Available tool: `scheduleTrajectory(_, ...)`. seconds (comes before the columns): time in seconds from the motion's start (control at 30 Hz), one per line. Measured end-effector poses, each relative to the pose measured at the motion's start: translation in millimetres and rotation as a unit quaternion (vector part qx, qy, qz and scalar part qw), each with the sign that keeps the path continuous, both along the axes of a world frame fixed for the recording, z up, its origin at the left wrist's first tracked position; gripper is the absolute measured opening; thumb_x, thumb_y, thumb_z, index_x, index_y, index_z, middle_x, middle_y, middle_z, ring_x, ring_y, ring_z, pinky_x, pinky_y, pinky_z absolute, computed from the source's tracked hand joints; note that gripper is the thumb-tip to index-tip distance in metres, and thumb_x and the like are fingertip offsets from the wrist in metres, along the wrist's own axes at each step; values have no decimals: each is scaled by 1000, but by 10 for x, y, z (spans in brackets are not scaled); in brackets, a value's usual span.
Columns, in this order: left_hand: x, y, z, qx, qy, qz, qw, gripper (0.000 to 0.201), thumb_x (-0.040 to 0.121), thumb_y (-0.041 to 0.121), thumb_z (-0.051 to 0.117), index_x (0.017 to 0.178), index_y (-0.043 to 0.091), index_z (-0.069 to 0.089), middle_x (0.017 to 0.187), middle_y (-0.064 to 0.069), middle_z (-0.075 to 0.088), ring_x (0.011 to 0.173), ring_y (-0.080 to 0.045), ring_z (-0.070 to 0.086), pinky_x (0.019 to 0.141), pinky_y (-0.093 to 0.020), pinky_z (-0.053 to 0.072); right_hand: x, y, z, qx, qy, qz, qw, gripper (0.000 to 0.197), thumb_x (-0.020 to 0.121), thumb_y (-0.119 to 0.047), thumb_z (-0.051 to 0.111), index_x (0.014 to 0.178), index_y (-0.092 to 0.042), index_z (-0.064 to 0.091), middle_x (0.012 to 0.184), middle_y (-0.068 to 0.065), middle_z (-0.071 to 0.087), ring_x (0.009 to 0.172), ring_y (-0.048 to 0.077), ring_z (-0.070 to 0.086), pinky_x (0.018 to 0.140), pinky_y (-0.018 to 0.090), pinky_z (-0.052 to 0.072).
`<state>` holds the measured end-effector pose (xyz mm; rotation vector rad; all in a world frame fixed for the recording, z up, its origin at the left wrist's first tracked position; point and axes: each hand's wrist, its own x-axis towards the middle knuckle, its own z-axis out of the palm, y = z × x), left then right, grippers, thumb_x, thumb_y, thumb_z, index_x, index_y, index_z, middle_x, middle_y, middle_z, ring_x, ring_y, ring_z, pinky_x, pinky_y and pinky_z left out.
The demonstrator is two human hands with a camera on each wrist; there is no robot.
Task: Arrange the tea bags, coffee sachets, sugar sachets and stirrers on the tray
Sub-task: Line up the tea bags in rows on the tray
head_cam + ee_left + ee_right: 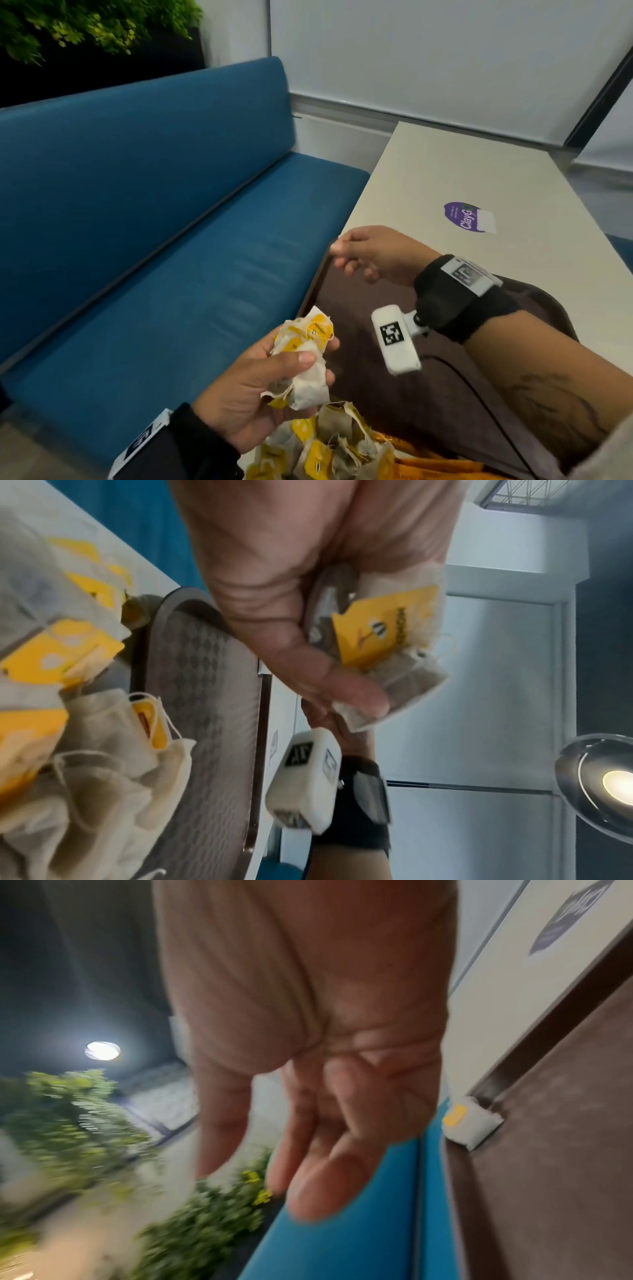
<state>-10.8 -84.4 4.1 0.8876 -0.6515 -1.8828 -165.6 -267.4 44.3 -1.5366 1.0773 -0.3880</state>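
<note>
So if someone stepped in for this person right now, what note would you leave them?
Left hand: grips a bunch of white paper tea bags with yellow tags.
Right hand: empty, fingers loosely curled, above the dark brown tray's far corner.
Done: one tea bag lies in that tray corner.
Left: the loose tea-bag pile and orange sachets beside the tray. No stirrers in view.

head: high, looking down | wrists: close, along palms | shared: tray [359,308]
</note>
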Motion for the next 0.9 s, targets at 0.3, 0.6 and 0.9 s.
scheduleTrajectory(0.3, -135, -43, 106, 38, 42, 16, 998, 67, 46, 12, 77, 111, 6, 60, 78, -20, 65, 60, -22, 66, 37, -25, 50, -236, 886, 233, 28, -4, 134, 991, 16, 73, -18, 75, 81, -15, 62, 73, 1, 61, 54, 5, 48, 44, 16, 32)
scheduleTrajectory(0.6, -103, -43, 84, 41, 24, 52, 998, 39, 64, 3, 73, 101, 8, 61, 68, -15, 65, 52, -18, 64, 35, -23, 49, -381, 1022, 213, 12, -140, -4, 990, 19, 70, -23, 73, 79, -13, 60, 85, 9, 62, 66, 11, 51, 47, 20, 35)
scheduleTrajectory(0.9, -69, -113, -5, 36, 22, 41, 998, 58, 48, 15, 78, 104, 7, 64, 96, -8, 69, 64, -17, 66, 38, -22, 49, -133, 15, -154, -125, 44, -172, 976, 14, 93, -17, 56, 81, -17, 48, 60, 7, 54, 49, 13, 51, 37, 17, 27)
